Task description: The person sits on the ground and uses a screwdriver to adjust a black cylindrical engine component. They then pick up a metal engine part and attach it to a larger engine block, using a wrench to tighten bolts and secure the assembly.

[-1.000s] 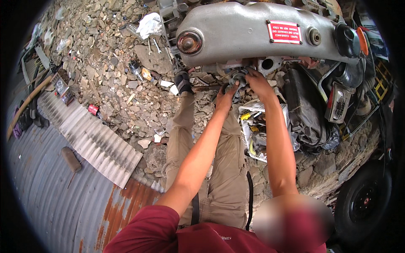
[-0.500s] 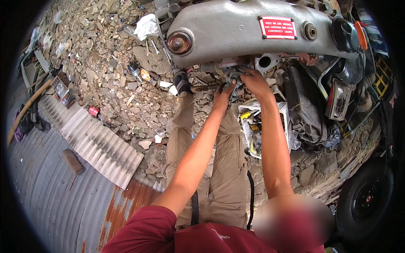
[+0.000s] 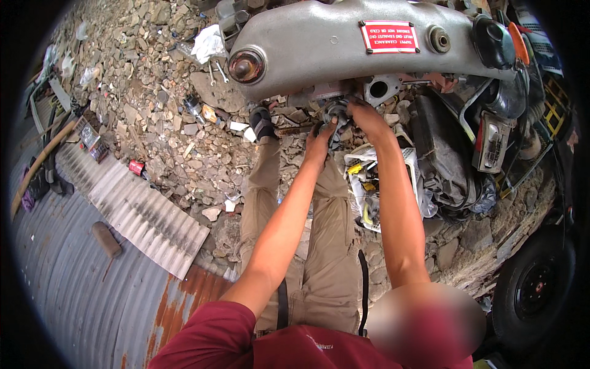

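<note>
My left hand [image 3: 319, 139] is closed on a grey metal fitting [image 3: 338, 114], its thumb lying along the front of it. My right hand [image 3: 369, 120] grips the same fitting from the right, fingertips partly hidden behind it. The fitting sits just below a reddish flange [image 3: 329, 90] under the long grey engine cover [image 3: 313, 43], which has a red label. An open oval port [image 3: 380, 89] is to the right of the flange. My legs in brown trousers [image 3: 330, 246] stretch beneath my forearms.
Two spanners [image 3: 220, 72] lie on rubble at the upper left. A white basket [image 3: 381, 184] of tools sits by my right arm, beside a black bag [image 3: 436, 154]. Corrugated sheets [image 3: 74, 258] cover the lower left; a tyre [image 3: 531, 289] is at the lower right.
The engine cover appears slightly further left in the view. My hands and the fitting have shifted a little left with it; both hands keep their hold.
</note>
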A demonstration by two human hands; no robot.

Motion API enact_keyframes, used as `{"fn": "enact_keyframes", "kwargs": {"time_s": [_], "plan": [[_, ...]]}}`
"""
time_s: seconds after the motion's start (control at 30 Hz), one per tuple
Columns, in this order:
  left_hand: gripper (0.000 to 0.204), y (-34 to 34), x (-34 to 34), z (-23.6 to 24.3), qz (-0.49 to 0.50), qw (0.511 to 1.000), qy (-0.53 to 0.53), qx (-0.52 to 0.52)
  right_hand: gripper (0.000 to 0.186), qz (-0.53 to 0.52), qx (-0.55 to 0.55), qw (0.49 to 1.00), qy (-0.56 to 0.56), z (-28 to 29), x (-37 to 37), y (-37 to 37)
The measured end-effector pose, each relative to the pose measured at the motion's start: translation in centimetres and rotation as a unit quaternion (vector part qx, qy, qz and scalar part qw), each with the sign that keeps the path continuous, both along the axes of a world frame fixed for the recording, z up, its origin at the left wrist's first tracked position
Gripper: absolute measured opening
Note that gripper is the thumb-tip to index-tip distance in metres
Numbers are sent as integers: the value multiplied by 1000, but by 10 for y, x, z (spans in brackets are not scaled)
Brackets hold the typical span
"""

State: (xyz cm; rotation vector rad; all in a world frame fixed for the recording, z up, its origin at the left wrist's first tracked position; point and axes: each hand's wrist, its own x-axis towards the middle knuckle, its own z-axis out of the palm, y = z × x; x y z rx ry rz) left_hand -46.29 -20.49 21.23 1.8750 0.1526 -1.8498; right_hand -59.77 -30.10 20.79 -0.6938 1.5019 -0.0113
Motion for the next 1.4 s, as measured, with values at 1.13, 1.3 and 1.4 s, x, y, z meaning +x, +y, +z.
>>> {"fn": "enact_keyframes", "kwargs": {"time_s": [1.13, 1.3, 1.4], "plan": [[90, 16, -3, -25, -47, 998, -45, -16, 57, 166, -29, 981, 100, 20, 16, -18], [97, 10, 0, -14, -63, 997, -42, -8, 54, 85, -43, 993, 71, 11, 14, -1], [102, 4, 0, -4, -8, 1000, -23, -6, 47, 107, -91, 987, 71, 4, 17, 4]]}}
